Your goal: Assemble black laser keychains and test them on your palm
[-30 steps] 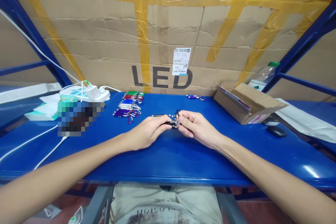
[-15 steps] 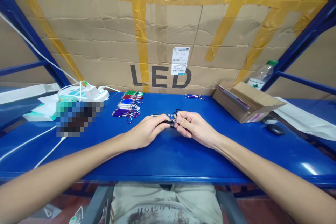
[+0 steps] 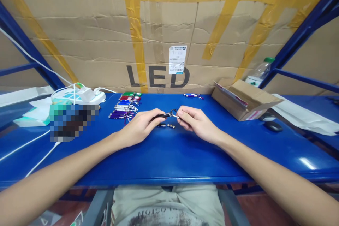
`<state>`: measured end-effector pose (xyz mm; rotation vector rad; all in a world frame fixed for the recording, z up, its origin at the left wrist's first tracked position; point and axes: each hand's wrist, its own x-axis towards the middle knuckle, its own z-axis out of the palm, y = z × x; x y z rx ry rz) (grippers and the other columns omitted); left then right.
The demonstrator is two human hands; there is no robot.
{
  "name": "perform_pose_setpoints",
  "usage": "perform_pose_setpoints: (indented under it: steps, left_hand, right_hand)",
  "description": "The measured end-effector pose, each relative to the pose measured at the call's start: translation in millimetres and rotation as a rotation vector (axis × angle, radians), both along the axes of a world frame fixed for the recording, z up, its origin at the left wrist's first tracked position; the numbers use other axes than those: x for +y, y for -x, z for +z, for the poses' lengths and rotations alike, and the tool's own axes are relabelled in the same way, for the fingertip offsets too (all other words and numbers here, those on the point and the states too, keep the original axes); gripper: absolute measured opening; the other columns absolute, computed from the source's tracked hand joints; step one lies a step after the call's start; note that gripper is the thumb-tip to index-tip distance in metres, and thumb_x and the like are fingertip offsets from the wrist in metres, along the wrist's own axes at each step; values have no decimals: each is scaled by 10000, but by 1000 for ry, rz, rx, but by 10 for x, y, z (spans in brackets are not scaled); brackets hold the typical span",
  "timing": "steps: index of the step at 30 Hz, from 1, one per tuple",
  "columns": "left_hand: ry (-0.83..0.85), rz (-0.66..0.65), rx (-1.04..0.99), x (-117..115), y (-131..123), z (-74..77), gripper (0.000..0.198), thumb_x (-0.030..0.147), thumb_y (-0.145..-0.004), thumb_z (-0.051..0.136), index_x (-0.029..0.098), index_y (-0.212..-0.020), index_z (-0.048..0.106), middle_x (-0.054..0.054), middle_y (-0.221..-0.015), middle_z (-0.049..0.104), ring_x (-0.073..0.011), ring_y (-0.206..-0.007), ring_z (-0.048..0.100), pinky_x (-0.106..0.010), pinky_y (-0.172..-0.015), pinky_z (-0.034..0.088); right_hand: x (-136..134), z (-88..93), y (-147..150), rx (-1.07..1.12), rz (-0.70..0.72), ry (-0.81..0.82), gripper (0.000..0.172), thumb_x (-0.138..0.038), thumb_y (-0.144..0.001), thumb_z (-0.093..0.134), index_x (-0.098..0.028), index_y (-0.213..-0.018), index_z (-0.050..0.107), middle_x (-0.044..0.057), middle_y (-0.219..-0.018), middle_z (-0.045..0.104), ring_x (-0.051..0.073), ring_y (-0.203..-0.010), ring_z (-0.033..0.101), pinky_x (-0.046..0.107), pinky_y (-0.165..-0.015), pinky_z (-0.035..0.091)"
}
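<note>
- Grip: the left hand (image 3: 143,123) is closed around a black penlight (image 3: 162,115), held slightly above the table (image 3: 148,159) near its middle; the right hand (image 3: 194,120) pinches what looks like a silver piece (image 3: 174,115) at its right end, a dark loop (image 3: 173,110) beside it. Whether piece and barrel are joined, I cannot tell.
- Left: a row of penlights (image 3: 122,107), green, red, blue, silver and purple, lies grouped by colour with clips attached; these look finished.
- Below the hands: another black barrel (image 3: 161,125), partly hidden by the left hand, and small round cells (image 3: 171,126) lie loose, so the black set seems unfinished.
- Right of centre, at the back: blue penlights (image 3: 192,95) lie apart from the row; their state is unclear.
- Far right: an open carton (image 3: 245,100), contents hidden.
</note>
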<state>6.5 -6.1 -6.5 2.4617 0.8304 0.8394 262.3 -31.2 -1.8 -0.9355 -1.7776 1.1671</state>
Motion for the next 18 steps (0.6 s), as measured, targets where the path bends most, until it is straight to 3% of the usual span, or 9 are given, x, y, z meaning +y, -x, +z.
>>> perform_pose_setpoints:
  steps: [5, 11, 15, 18]
  left_hand:
    - [-143, 29, -16, 2, 26, 41, 258, 365, -1117, 550, 200, -1246, 700, -59, -1141, 773, -199, -953, 715, -279, -867, 530]
    - [-214, 58, -49, -17, 29, 75, 249, 335, -1096, 598, 178, -1235, 732, -38, -974, 727, -142, -704, 593, -260, -722, 495]
    - [-234, 50, -73, 7, 50, 78, 244, 333, -1088, 621, 182, -1233, 747, -50, -1027, 754, -143, -742, 617, -264, -758, 508]
    - [-249, 43, -72, 23, 64, 83, 244, 336, -1087, 629, 190, -1234, 757, -61, -1056, 777, -165, -822, 661, -278, -813, 524]
  right_hand:
    - [-12, 4, -27, -129, -107, -250, 411, -535, -1099, 557, -221, -841, 616, 4, -759, 655, 144, -629, 559, 296, -659, 452]
    - [41, -48, -69, -15, -107, -224, 295, -499, -1024, 697, -220, -935, 661, 44, -901, 723, 177, -726, 641, 328, -704, 535]
    - [97, -45, -108, -8, -103, -280, 276, -467, -956, 785, -217, -899, 682, 50, -988, 719, 191, -789, 650, 352, -755, 552]
    - [126, -33, -138, -61, -110, -308, 239, -424, -922, 828, -223, -947, 699, 24, -918, 721, 197, -798, 659, 336, -740, 531]
